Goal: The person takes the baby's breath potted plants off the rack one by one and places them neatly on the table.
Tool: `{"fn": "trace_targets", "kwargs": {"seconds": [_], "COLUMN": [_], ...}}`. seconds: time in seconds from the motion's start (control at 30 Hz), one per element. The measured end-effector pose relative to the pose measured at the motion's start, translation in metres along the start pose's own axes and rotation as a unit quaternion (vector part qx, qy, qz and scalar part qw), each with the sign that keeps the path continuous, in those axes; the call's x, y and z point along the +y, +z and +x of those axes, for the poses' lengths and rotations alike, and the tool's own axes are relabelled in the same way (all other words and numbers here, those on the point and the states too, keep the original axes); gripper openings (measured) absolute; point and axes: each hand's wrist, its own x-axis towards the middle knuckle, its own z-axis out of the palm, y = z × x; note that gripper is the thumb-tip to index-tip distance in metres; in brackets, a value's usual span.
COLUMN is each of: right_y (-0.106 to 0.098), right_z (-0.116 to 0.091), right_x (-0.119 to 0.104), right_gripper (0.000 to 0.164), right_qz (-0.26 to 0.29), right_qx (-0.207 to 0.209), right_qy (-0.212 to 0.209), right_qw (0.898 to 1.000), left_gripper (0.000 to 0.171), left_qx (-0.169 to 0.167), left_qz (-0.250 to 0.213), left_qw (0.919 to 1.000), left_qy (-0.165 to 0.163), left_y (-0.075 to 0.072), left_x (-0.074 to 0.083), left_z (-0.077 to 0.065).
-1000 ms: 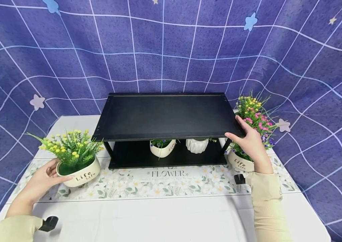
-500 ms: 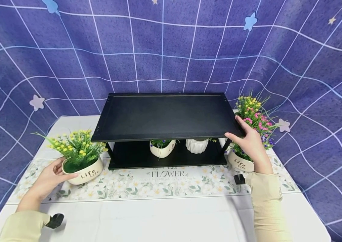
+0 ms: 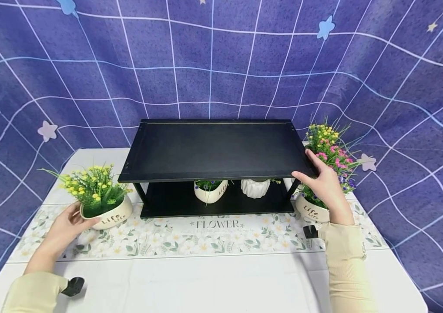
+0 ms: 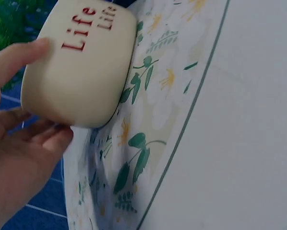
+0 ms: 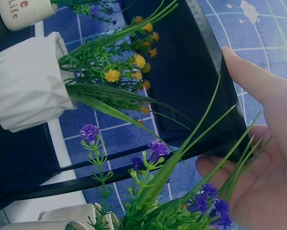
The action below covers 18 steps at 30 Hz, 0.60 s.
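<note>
My left hand [image 3: 65,228] grips the left side of a cream oval flowerpot [image 3: 113,216] lettered "Life", its thumb on the front. Yellow artificial flowers [image 3: 92,187] fill this pot. In the left wrist view the pot [image 4: 81,67] sits close over the floral cloth, fingertips curled behind its end. A black two-tier shelf [image 3: 217,150] stands right of it. My right hand [image 3: 325,180] holds the right end of the shelf's top board, thumb at the front corner. In the right wrist view the fingers [image 5: 210,167] curl under the board's edge, partly behind grass leaves.
On the lower board [image 3: 174,200] stand a cream "Life" pot [image 3: 209,194] and a white pleated pot [image 3: 254,189]. Right of the shelf are pink flowers [image 3: 337,156] and another cream pot [image 3: 311,211]. A floral runner [image 3: 213,241] crosses the white table [image 3: 206,287].
The left hand has moved right with the yellow-flowered pot, closer to the shelf; lately the pot shifted slightly back and its flowers lean more left. The right hand has stayed on the shelf.
</note>
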Motion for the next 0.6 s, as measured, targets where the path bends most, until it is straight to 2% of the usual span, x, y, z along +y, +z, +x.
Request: {"fn": "trace_targets", "kwargs": {"seconds": [0.27,0.4,0.6], "right_y": [-0.001,-0.001,0.000], "right_z": [0.000,0.001,0.001], "right_x": [0.000,0.001,0.001], "right_gripper": [0.083,0.083,0.083], "right_qz": [-0.002,-0.003,-0.006], "right_qx": [0.003,0.004,0.005], "right_qy": [0.001,-0.001,-0.001], "right_qw": [1.000,1.000,1.000], "left_gripper": [0.100,0.100,0.100], "left_qx": [0.038,0.055,0.072], "left_qz": [0.065,0.075,0.075], "left_qw": [0.9968,0.9956,0.9942], "left_qy": [-0.024,-0.017,-0.028], "left_y": [0.002,0.002,-0.001], "left_x": [0.014,0.017,0.019], "left_z": [0.015,0.028,0.054]}}
